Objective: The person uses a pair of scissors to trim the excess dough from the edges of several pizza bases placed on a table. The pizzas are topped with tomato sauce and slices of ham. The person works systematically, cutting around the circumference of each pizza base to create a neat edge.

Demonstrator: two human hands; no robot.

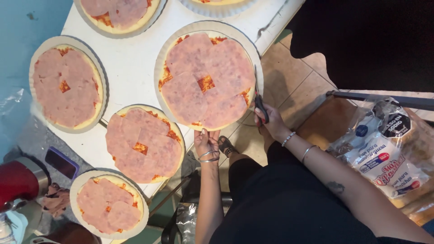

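A large pizza base [205,81] with red sauce and pink ham slices rests on a round tray [161,63] that juts over the white table's edge. My left hand [206,142] supports that tray from underneath at its near rim, bracelets on the wrist. My right hand [269,121] grips black-handled scissors [258,97], whose blades point up along the pizza's right rim. I am seated, with my black-clad legs below.
Several more ham-topped pizzas lie on the white table [129,68], such as one to the left [67,86] and one nearer [143,143]. A bagged loaf of buns [384,156] sits on a wooden surface at right. A red appliance [20,180] stands at lower left.
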